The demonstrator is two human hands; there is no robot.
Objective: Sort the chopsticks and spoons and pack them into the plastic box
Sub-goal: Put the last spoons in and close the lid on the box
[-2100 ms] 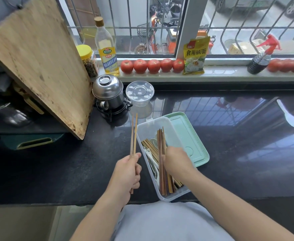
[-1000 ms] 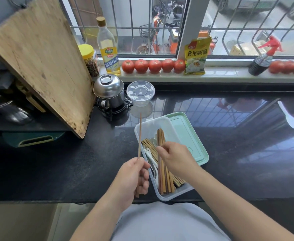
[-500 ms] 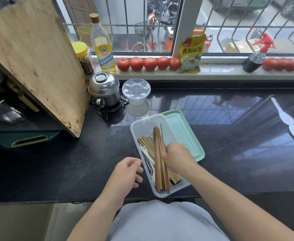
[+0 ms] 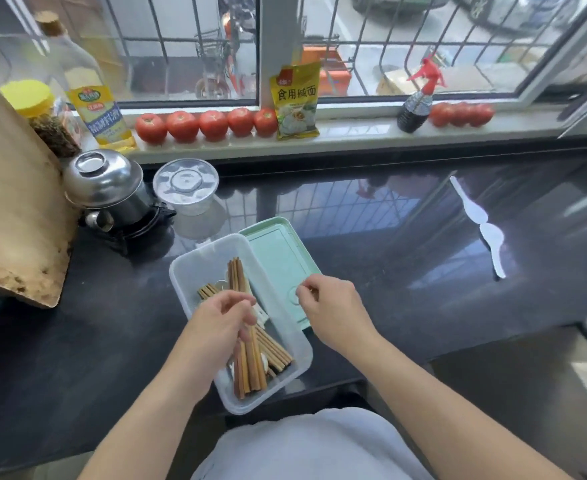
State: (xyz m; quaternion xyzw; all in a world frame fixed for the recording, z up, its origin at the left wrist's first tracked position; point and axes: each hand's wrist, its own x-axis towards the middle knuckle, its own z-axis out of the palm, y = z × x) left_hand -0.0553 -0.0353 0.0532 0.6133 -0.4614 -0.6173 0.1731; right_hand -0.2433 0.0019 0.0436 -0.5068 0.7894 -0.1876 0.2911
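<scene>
A clear plastic box [image 4: 184,268] lies on the black counter with a bundle of brown chopsticks [image 4: 248,368] lengthwise in it, over lighter chopsticks and a white spoon [image 4: 263,363]. My left hand [image 4: 216,327] is down in the box, its fingers closed round the middle of the brown bundle. My right hand [image 4: 333,310] hovers over the green lid [image 4: 278,251] lying beside the box, fingers loosely curled and holding nothing. Two white spoons [image 4: 475,216] lie on the counter far to the right.
A steel pot [image 4: 106,188] and a round clear container [image 4: 185,185] stand behind the box. A wooden cutting board [image 4: 11,202] leans at the left. On the sill are tomatoes [image 4: 212,124], an oil bottle [image 4: 94,105], a yellow packet [image 4: 297,102] and a spray bottle [image 4: 415,105].
My left hand put its light chopsticks into the box, came away empty, then reached in and took hold of the brown bundle. My right hand left the bundle and moved right over the lid.
</scene>
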